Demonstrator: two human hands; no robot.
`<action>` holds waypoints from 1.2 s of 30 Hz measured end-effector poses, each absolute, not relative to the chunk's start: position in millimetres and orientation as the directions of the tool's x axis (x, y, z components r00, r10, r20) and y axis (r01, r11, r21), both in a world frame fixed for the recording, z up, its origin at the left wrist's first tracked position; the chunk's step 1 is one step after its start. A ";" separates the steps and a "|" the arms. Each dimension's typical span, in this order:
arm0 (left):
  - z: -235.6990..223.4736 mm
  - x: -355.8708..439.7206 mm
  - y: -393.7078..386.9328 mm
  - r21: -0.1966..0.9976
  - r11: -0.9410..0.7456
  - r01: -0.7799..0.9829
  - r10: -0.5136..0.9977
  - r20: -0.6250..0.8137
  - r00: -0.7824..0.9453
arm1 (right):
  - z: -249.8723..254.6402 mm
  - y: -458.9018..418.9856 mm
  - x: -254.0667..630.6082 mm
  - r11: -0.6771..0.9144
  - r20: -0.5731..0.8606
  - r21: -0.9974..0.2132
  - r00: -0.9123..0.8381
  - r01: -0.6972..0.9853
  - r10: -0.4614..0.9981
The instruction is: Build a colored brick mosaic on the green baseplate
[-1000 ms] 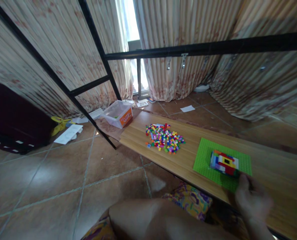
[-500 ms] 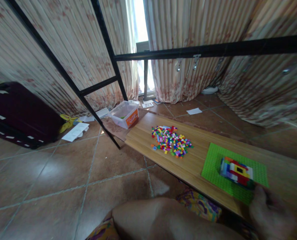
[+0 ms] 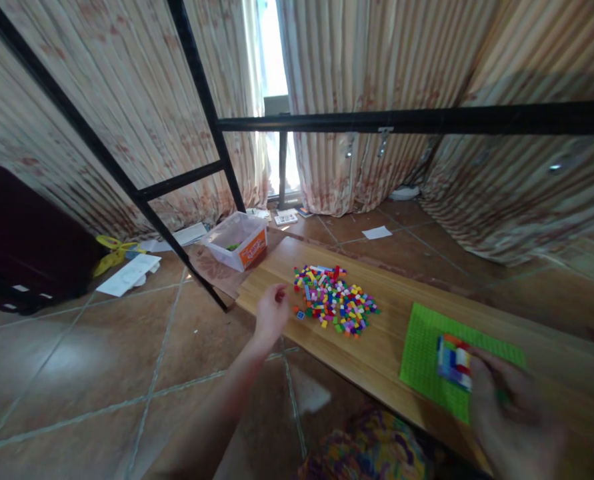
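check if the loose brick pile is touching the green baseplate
Apart. The head view shows a plain strip of bare wooden tabletop between the loose brick pile and the near edge of the green baseplate.

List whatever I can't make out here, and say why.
- Brick build's right part: head view, covered by the right hand.
- Right hand's grip: head view, blurred.
- Whether the left hand holds a brick: head view, curled fingers, too small.
- Green contents of the clear bin: head view, too small.
- Dark suitcase's far side: head view, cut off by left edge.
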State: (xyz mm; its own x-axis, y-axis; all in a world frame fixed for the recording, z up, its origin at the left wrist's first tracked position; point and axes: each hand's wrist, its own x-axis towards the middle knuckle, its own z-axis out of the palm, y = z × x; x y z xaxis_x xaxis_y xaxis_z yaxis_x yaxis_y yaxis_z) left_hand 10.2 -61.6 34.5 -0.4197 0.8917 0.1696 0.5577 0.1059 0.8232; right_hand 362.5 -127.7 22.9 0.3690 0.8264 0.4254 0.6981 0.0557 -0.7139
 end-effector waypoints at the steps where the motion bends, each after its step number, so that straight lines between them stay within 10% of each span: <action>1: 25.3 5.5 -54.5 0.732 0.145 0.665 0.883 0.207 -0.420 | 28.7 -116.0 347.0 0.071 0.395 -0.713 0.316 0.698 0.862; 8: -5.8 28.1 -35.8 0.342 0.197 0.919 0.909 0.287 -0.302 | 34.0 -15.6 239.1 0.420 0.381 -0.613 -0.215 0.669 0.899; 18: -16.6 29.5 -30.6 0.420 0.147 0.896 0.892 0.335 -0.303 | 30.6 55.2 172.1 0.466 0.107 -0.241 -0.454 0.851 0.884; 36: -15.0 29.5 -32.1 0.404 0.126 0.906 0.900 0.338 -0.276 | 25.3 48.8 174.0 0.540 0.153 -0.304 -0.519 0.785 0.841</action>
State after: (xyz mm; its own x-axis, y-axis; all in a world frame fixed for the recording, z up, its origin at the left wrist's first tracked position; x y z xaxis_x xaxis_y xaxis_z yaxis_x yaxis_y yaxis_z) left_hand 29.5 -32.1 -15.0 -0.2758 0.8999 0.3378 0.9060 0.1260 0.4040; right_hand 174.0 48.8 25.3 -0.5191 0.8409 0.1529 0.7851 0.5398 -0.3036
